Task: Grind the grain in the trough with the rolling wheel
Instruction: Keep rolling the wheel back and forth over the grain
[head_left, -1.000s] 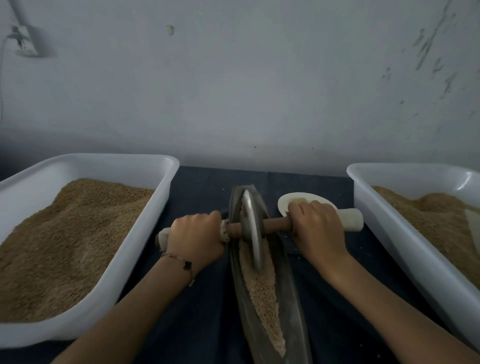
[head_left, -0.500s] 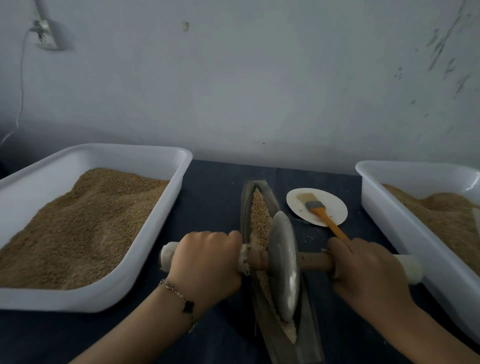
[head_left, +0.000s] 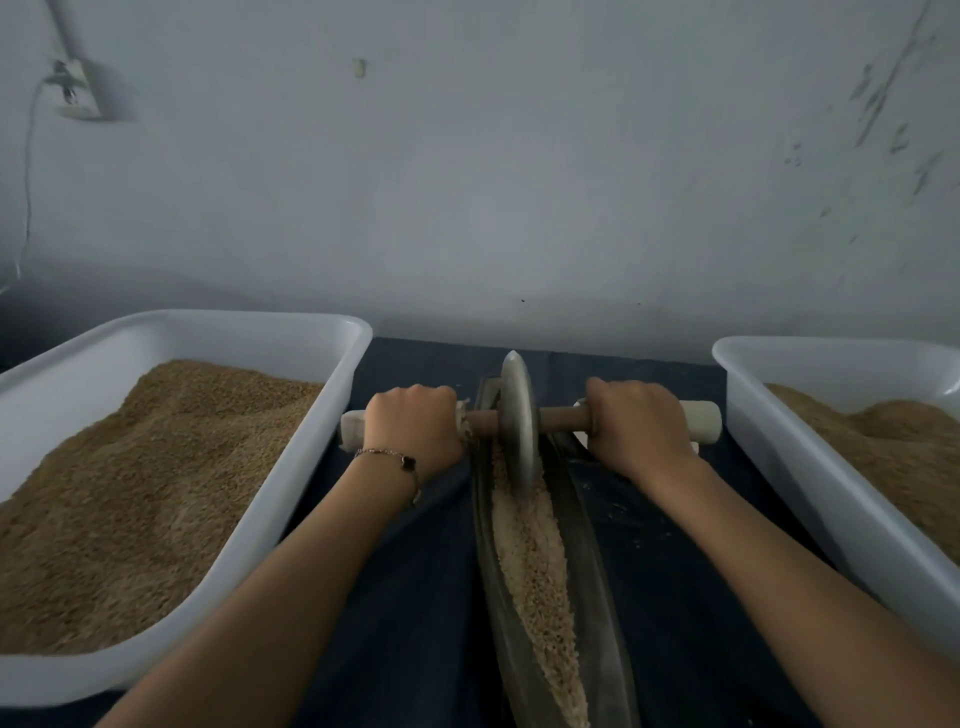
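Note:
A narrow metal trough (head_left: 589, 525) runs away from me down the middle of the dark cloth, with pale grain (head_left: 535, 566) lying along its groove. The metal rolling wheel (head_left: 518, 421) stands on edge at the trough's far end, on a wooden axle with white end caps. My left hand (head_left: 413, 428) grips the axle's left handle, and my right hand (head_left: 636, 426) grips the right handle. The wheel hides the grain under it.
A white tub (head_left: 291, 467) full of brown grain stands to the left, and a second white tub (head_left: 779, 447) with grain to the right. A grey wall rises close behind the table. A wall socket (head_left: 78, 96) with a cable hangs at top left.
The wheel rolled toward me half a second ago and has now rolled back to the trough's far end, both hands travelling with it. The small plate and brush are hidden behind my right hand.

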